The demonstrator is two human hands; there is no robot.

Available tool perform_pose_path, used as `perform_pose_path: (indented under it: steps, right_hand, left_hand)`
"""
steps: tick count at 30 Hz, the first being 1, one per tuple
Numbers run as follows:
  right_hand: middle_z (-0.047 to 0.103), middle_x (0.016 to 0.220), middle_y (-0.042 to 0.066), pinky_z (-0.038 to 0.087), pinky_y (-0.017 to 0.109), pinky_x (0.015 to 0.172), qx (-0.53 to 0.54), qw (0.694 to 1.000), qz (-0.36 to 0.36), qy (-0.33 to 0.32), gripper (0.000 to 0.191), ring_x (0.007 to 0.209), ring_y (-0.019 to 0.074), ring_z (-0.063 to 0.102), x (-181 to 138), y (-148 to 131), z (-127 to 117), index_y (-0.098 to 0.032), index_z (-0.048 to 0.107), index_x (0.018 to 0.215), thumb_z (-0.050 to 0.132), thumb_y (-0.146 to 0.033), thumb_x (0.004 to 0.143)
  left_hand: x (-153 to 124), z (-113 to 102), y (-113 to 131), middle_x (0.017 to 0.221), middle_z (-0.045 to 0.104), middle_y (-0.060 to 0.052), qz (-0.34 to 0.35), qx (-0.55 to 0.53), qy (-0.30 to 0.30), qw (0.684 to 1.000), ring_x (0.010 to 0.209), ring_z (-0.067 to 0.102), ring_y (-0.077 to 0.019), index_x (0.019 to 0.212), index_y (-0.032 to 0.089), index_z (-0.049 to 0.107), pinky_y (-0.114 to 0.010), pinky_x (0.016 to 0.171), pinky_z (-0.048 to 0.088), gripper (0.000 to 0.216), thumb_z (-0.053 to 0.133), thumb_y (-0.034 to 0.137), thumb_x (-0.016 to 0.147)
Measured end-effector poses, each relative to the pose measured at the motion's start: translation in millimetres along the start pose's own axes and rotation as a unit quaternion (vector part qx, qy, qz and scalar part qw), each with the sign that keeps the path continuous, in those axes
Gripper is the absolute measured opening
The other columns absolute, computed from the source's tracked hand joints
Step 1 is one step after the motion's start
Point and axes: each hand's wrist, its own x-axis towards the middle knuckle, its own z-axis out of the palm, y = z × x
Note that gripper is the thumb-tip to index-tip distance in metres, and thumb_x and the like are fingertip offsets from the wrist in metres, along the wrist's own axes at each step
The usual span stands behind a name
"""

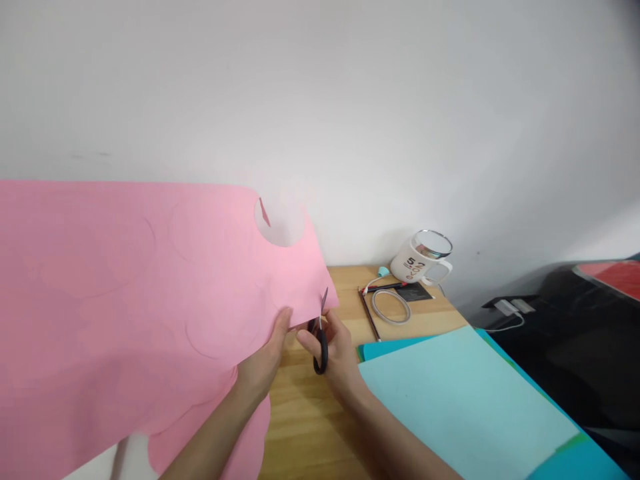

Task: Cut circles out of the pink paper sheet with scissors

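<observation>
A large sheet of pink paper (125,267) fills the left side, with faint drawn curves on it and a round cut-out near its upper right corner. My left hand (270,350) pinches its lower edge, thumb on top and the fingers hidden underneath. Just to the right, my right hand (337,347) grips black-handled scissors (321,347). Their blades meet the sheet's edge near its right corner, one blade showing above the paper. More pink paper (253,433) with a rounded edge lies beneath my left forearm.
On the wooden table (305,413), light blue sheets (450,393) lie at the right. Behind them are a white mug (413,262) with a metal rim, a coiled cable (391,307), pencils (370,315) and a black card (413,292). A white wall (320,100) stands behind.
</observation>
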Motion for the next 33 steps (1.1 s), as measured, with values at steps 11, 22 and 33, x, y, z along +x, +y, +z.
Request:
perform_pose_path:
  steps: [11,22,33]
  right_hand:
    - [0.05,0.053,-0.005,0.035,0.024,0.051,-0.019,0.999,0.022,0.015,0.027,0.055,0.0129,0.048,-3.3,0.0,2.1,-0.019,0.05,0.077,0.067,-0.038,0.07]
    - [0.061,0.068,0.0,0.038,0.025,0.054,0.002,1.0,-0.003,0.014,0.032,0.063,0.0146,0.052,1.0,-0.2,-0.1,-0.02,0.048,0.078,0.071,-0.037,0.065]
    - [0.059,0.059,-0.001,0.039,0.025,0.053,-0.016,0.999,0.012,0.05,0.033,0.058,0.0147,0.054,-1.5,-7.4,4.1,-0.019,0.051,0.076,0.072,-0.041,0.064]
  left_hand:
    - [0.5,-0.6,-0.1,0.118,0.062,-0.007,-0.028,0.056,-0.004,0.998,0.12,0.046,-0.0278,0.093,0.022,0.066,-0.04,0.109,0.024,0.034,0.072,0.039,0.064]
    - [-3.8,0.4,8.3,0.117,0.062,-0.006,-0.029,-0.005,-0.009,1.0,0.121,0.046,-0.0266,0.092,0.022,0.067,-0.038,0.11,0.024,0.032,0.074,0.035,0.063]
    - [-0.4,-2.8,2.3,0.124,0.057,-0.007,-0.018,0.014,-0.024,0.999,0.125,0.04,-0.0274,0.093,0.022,0.066,-0.039,0.11,0.022,0.035,0.075,0.035,0.061]
